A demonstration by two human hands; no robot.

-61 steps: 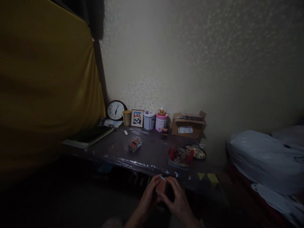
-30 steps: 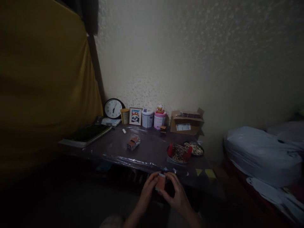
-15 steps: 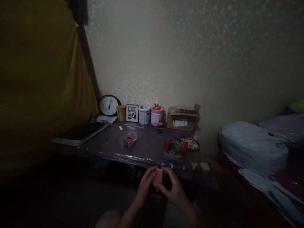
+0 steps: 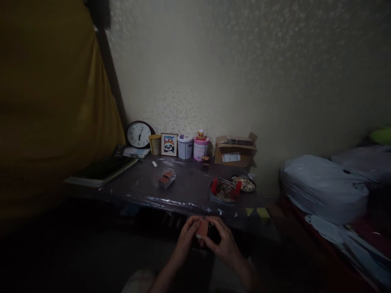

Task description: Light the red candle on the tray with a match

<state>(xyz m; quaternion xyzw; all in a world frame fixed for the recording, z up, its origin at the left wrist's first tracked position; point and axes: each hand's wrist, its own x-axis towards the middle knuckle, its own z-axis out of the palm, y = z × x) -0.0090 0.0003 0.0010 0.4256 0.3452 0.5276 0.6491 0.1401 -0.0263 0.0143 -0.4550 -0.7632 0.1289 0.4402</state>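
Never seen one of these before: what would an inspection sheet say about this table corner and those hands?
Surface: dark table under clear plastic.
Job's things: small orange box, pinched between both hands.
Clutter: plastic-wrapped boxes, round tray, cardboard box, tin.
Grips: left hand and right hand, both on the box.
Cables: nothing seen.
Surroundings: wall clock, yellow cloth, grey bundle on a bed.

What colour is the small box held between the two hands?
The small box is orange-red, best seen in the head view.
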